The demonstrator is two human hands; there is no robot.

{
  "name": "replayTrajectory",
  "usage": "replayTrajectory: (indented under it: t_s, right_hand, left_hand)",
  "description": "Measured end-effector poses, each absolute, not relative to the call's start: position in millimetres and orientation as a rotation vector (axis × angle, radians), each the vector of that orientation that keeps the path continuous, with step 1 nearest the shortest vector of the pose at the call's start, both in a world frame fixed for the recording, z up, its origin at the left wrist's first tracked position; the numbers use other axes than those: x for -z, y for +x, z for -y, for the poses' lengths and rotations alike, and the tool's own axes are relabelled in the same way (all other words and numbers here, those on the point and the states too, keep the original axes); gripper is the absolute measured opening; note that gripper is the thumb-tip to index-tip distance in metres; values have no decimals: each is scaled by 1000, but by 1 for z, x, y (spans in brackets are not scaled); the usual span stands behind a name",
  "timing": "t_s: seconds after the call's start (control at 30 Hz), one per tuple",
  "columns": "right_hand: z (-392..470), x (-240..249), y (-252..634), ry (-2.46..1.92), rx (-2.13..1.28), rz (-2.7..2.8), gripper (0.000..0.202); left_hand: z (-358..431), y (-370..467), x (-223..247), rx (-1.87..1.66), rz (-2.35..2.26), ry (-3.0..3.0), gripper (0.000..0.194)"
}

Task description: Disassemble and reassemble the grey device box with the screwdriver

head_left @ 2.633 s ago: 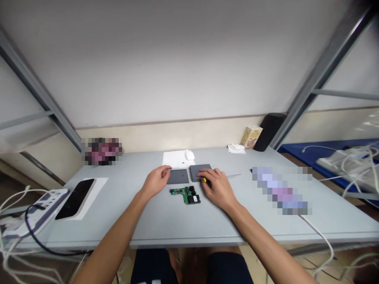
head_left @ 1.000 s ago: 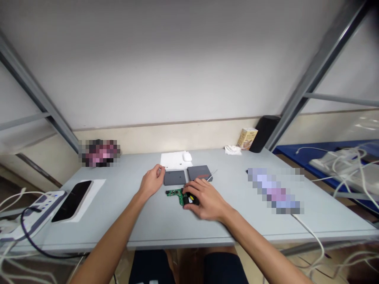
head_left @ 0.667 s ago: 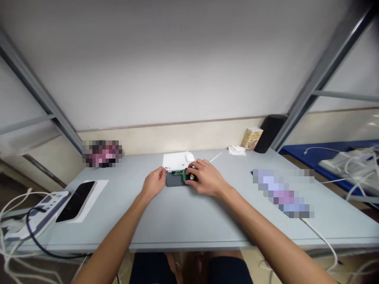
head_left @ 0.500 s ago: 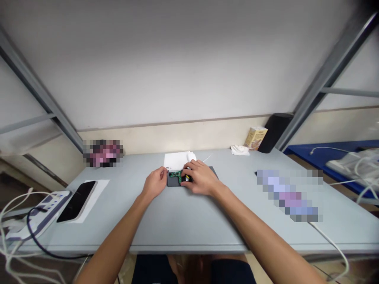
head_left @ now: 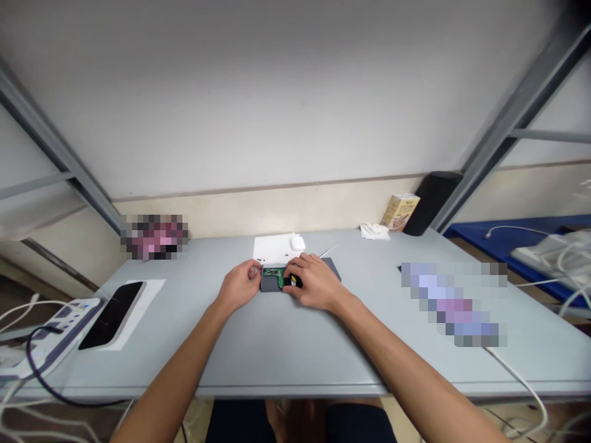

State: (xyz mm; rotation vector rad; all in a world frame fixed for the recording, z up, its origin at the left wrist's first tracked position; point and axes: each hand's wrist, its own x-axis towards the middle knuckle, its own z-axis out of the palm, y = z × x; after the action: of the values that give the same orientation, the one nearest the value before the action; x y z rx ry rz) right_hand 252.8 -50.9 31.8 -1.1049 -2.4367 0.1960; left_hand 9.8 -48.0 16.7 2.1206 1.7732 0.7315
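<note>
An opened dark grey electronic device (head_left: 271,283) lies flat on the table, with a green circuit board (head_left: 276,271) showing inside. My left hand (head_left: 239,286) is closed at its left edge, thumb and fingers bent against the casing. Over its right part, my right hand (head_left: 316,283) grips from above with curled fingers. Between those fingers shows a black piece (head_left: 292,281) with a yellow mark; its kind is unclear. A flat dark grey panel (head_left: 332,269) pokes out behind my right hand, which hides much of it.
Behind the device is white paper (head_left: 268,245) bearing small dark bits (head_left: 260,259) and a white rounded case (head_left: 298,242). A thin metal rod (head_left: 329,250) lies nearby. A phone (head_left: 112,315) and power strip (head_left: 50,338) are left; a yellow box (head_left: 399,212) and black cylinder (head_left: 433,203) stand back right.
The view has shifted slightly. My right hand has moved a little down and right relative to the paper, uncovering more of the white case. Both hands remain on the device.
</note>
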Motion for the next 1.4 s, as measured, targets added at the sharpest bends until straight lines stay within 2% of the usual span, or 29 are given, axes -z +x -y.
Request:
replayTrajectory:
  t_s: [0.73, 0.87, 0.97, 1.07, 1.27, 1.4]
  right_hand:
    - [52, -35, 262, -1065, -234, 2430, 19]
    - [48, -43, 273, -972, -152, 2197, 25]
    - [43, -50, 283, -889, -44, 1895, 22]
    - [41, -53, 291, -922, 84, 1633, 22]
    - [35, -42, 289, -1029, -243, 1283, 32]
    - [29, -36, 279, -1039, -462, 1225, 38]
  left_hand:
    - [47, 7, -18, -690, -1677, 2163, 16]
    - [47, 5, -18, -799, -1705, 2209, 16]
    - [50, 10, -24, -950, -1683, 2265, 18]
    - [51, 21, -34, -914, -1513, 2419, 20]
    - [43, 49, -47, -503, -1164, 2622, 42]
    - [38, 55, -42, -438, -1163, 2581, 37]
